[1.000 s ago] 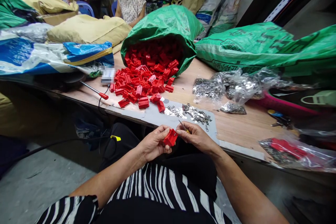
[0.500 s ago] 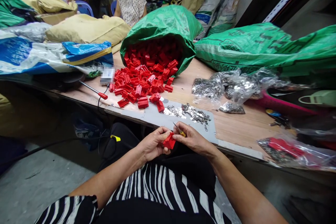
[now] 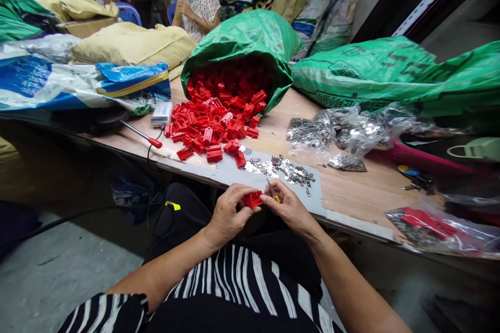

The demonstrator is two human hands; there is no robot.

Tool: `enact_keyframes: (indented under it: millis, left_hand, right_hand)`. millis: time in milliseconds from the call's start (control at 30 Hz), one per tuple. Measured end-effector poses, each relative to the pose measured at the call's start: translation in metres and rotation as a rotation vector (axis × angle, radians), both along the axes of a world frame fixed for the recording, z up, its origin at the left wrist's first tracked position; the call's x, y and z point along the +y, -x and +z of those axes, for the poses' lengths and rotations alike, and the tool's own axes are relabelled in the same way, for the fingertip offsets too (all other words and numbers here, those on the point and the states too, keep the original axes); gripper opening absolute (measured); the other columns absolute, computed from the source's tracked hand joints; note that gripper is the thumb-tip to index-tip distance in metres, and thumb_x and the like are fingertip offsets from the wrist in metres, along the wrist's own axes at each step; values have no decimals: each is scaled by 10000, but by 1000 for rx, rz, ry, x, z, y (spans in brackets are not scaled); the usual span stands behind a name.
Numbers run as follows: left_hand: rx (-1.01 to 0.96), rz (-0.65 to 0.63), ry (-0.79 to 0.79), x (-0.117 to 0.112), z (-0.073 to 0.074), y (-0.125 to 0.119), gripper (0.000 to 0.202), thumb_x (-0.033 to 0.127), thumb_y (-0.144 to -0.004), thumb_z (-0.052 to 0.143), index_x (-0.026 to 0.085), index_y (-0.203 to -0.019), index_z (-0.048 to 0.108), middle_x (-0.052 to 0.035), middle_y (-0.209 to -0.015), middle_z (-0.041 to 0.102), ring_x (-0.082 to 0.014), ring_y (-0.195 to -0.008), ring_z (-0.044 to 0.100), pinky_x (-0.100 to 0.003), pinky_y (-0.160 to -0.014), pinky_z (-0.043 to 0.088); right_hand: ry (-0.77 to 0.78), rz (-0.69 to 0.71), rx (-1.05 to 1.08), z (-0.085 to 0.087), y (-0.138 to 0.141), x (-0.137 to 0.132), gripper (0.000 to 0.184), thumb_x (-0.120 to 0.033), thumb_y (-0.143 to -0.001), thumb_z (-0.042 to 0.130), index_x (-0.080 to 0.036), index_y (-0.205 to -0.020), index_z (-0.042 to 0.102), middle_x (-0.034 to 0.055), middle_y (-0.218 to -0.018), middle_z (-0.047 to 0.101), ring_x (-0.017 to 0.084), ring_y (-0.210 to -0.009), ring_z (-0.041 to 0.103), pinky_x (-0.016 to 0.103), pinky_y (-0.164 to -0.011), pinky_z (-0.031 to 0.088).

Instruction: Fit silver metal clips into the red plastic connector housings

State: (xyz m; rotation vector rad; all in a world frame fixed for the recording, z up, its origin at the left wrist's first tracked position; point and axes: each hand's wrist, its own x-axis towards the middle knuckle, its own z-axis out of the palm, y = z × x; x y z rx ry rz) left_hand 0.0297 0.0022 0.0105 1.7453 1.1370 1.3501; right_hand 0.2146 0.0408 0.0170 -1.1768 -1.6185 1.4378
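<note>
Red plastic housing (image 3: 252,199) pinched in left hand (image 3: 229,211), above the lap (image 3: 279,250), short of the table (image 3: 347,195). Right hand (image 3: 289,205) clasps yellow-handled pointed tool (image 3: 276,197), fingertips (image 3: 264,199) at the housing. I judge a loosened pinch could drop it. Beyond: metal bits (image 3: 291,170), red pile (image 3: 207,119).

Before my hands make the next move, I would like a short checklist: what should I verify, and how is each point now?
1. Red plastic part secure in the left hand: ok, gripped between thumb and fingers.
2. Pointed tool secure in the right hand: ok, yellow handle held, tip pointing up.
3. Small metal piece seated inside the held part: cannot tell, too small and partly covered by fingers.
4. Small metal pieces tidily stacked: not ok, scattered loose on the grey mat.
5. More red plastic parts available: ok, spilling from the green sack.
</note>
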Motion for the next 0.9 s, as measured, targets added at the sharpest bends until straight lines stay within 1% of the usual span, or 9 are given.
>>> enact_keyframes:
  millis: [67,167,300,433,500,633,767,900]
  left_hand:
    - [63,29,-61,0,-1,0,273,175,-798,677,198,-1068,646,-60,-968,677,-175,-878,625,-298,-781,507]
    - [101,38,-78,-1,-1,1,276,146,-802,665,190,-1074,637,-62,-978,682,-176,-890,631,-301,-796,512]
    - [95,15,-86,-3,2,0,273,142,-806,660,196,-1072,635,-61,-981,684,-176,-899,630,-300,-796,515]
    - [65,-17,-106,-6,3,-3,265,152,-797,675,188,-1058,641,-58,-927,684,-171,-861,630,-291,-770,516]
    - [50,-21,-104,-8,3,-4,265,153,-794,679,185,-1055,645,-55,-909,686,-167,-844,631,-283,-756,516]
    - [33,-34,-102,-10,1,-5,267,149,-795,679,194,-1056,649,-50,-911,695,-163,-842,635,-275,-745,518]
    - [15,-61,-61,-11,-2,-4,274,136,-798,672,208,-1062,652,-49,-934,700,-163,-856,642,-275,-749,522]
    - [-4,-70,-7,-13,-2,-4,251,193,-799,685,208,-1048,659,-57,-941,703,-174,-859,648,-288,-759,521]
  right_hand:
    - [33,14,-2,0,1,-2,346,-509,-811,646,-205,-814,480,-51,-682,432,91,-559,356,236,-510,279]
    - [101,52,26,3,1,-3,339,-516,-829,620,-209,-841,479,-63,-652,423,82,-519,341,233,-491,269]
    - [94,58,8,9,-3,-2,354,-489,-782,686,-205,-853,487,-55,-686,447,80,-547,350,227,-499,266]
    - [166,136,76,10,-5,-2,373,-476,-768,708,-210,-816,450,-69,-666,410,68,-529,301,219,-486,232]
    - [205,153,106,8,-6,-3,387,-476,-765,714,-212,-807,434,-76,-650,385,64,-519,279,216,-476,210]
    - [272,132,134,3,-6,-9,402,-483,-768,714,-216,-831,421,-82,-643,356,61,-513,253,214,-469,177]
    - [338,161,187,-1,-8,-12,403,-498,-781,699,-219,-885,427,-77,-684,359,57,-523,269,214,-478,181]
    - [358,189,215,1,-10,-15,384,-489,-804,681,-222,-926,434,-77,-692,351,61,-535,259,220,-487,175]
